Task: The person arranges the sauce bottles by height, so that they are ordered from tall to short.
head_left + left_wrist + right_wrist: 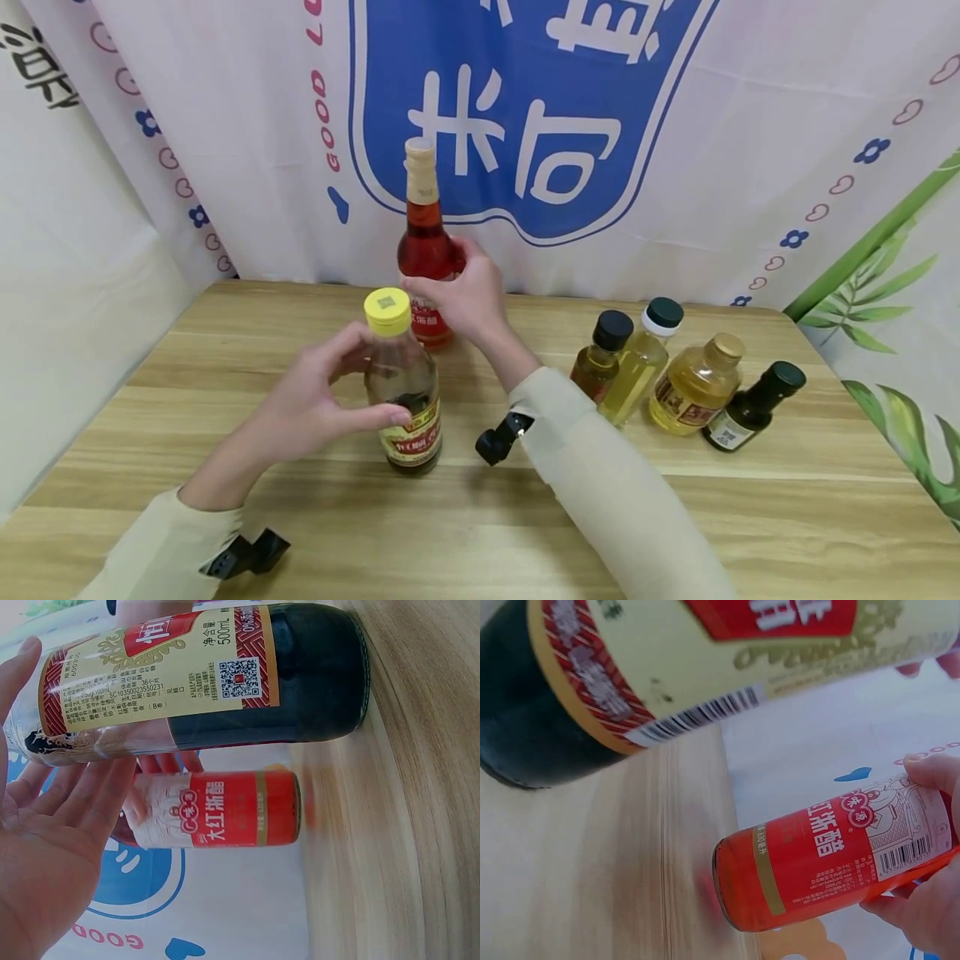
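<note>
A tall bottle of red vinegar [424, 250] with a cream-wrapped neck stands upright near the back of the table. My right hand [476, 293] grips it, thumb on the near side and fingers on the far side in the right wrist view. Closer to me is a glass bottle of dark liquid [416, 437] with a yellow cap and a red-and-yellow label, upright on the wood. My left hand [318, 404] surrounds its left side loosely, thumb in front and fingers behind. In the left wrist view those fingers [94, 799] look fairly straight and spread along the glass.
To the right stand several smaller bottles: a black-capped one [596, 367], a slim one of pale oil [637, 367], a squat golden one [690, 392] and a dark one [742, 417]. A printed cloth [285, 167] hangs along the back edge of the wooden table [465, 533].
</note>
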`<state>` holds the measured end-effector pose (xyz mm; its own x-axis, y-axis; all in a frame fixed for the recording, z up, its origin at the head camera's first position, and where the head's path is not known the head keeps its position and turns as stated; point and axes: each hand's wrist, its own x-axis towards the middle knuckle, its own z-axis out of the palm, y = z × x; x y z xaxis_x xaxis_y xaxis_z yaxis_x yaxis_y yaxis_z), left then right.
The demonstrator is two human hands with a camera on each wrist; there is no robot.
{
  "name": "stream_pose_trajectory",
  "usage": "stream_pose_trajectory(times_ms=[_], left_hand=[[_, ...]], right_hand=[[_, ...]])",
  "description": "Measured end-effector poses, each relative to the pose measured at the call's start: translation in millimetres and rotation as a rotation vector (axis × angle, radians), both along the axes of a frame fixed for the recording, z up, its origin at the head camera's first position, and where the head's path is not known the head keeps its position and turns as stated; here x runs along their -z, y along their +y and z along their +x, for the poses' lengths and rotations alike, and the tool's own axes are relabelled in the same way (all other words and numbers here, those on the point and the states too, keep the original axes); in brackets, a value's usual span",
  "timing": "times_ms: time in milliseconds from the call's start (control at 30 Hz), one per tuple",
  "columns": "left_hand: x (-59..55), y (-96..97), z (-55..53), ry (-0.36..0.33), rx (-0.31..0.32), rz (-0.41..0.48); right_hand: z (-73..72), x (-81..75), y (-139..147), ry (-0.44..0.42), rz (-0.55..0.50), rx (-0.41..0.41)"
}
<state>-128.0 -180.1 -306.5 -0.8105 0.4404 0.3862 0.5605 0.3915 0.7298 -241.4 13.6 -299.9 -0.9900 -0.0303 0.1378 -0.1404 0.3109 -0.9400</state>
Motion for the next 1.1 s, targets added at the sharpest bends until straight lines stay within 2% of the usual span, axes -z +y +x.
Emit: stream_pose_trajectory(times_ms=[200,533,900,1100], left_hand=[[-0.4,-0.3,0.2,-0.001,-0.002,0.0],[-0.6,-1.7,1.6,0.002,-0.012,-0.001],[0.0,2.3,-0.6,0.003,0.024,0.011],[1.1,0.4,-0.7,0.006,0.026,0.018]], right_hand=[[-8.2,-0.6,-6.5,-0.031,0.018,0.026],[-18.6,6.2,-12.2,-0.033,-0.018,-0.018],[-18.1,9.1,-7.3,-0.036,0.059,-0.007],[-16.8,5.4,-6.4,-0.012,0.106,-0.046]])
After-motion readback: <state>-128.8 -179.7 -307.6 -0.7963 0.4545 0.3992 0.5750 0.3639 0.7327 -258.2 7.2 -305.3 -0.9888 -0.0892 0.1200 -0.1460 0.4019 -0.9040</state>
